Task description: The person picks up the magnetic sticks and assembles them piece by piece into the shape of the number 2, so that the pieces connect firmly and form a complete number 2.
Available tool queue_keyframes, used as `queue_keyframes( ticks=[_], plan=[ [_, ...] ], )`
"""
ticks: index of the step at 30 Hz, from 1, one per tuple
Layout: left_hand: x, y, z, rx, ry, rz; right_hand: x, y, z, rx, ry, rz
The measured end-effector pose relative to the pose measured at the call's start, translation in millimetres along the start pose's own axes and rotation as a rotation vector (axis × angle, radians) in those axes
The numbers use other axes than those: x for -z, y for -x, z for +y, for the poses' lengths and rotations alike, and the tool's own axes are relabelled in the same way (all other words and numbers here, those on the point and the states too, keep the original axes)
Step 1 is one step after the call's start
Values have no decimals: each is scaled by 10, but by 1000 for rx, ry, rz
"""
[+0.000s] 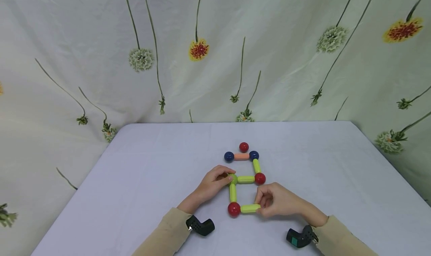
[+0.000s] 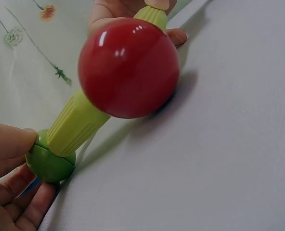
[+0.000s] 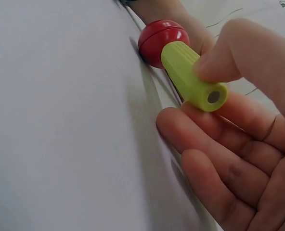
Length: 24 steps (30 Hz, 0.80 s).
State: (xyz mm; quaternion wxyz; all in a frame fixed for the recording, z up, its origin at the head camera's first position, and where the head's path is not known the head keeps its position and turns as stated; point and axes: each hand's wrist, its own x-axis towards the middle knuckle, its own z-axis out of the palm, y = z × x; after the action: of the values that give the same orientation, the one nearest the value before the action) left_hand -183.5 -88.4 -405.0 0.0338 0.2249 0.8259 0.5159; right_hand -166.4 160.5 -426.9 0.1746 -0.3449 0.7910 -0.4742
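My left hand (image 1: pixel 215 180) pinches a green ball (image 1: pixel 233 179) between thumb and fingers; the left wrist view shows the same green ball (image 2: pixel 51 156). From it one yellow-green rod (image 1: pixel 233 193) runs toward me to a red ball (image 1: pixel 234 209), and another rod (image 1: pixel 245 179) runs right to a second red ball (image 1: pixel 260 179). With thumb and fingertips, my right hand (image 1: pixel 279 200) pinches the free end of a yellow-green rod (image 1: pixel 250 209) that joins the near red ball. That rod's bare end (image 3: pixel 213 97) shows a grey disc in the right wrist view.
Beyond the hands, a yellow-green rod (image 1: pixel 257 166) links the farther red ball to a dark blue ball (image 1: pixel 254 155). An orange rod (image 1: pixel 241 157) joins it to another blue ball (image 1: pixel 229 157). A loose red ball (image 1: pixel 244 147) lies behind, on the white table (image 1: pixel 161 155).
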Motion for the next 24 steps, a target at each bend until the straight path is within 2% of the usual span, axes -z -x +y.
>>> queue_keyframes(
  ticks=[24],
  plan=[
    [-1,3,3,-4,-4,6,33,-9,21,1,28,-19]
  ],
)
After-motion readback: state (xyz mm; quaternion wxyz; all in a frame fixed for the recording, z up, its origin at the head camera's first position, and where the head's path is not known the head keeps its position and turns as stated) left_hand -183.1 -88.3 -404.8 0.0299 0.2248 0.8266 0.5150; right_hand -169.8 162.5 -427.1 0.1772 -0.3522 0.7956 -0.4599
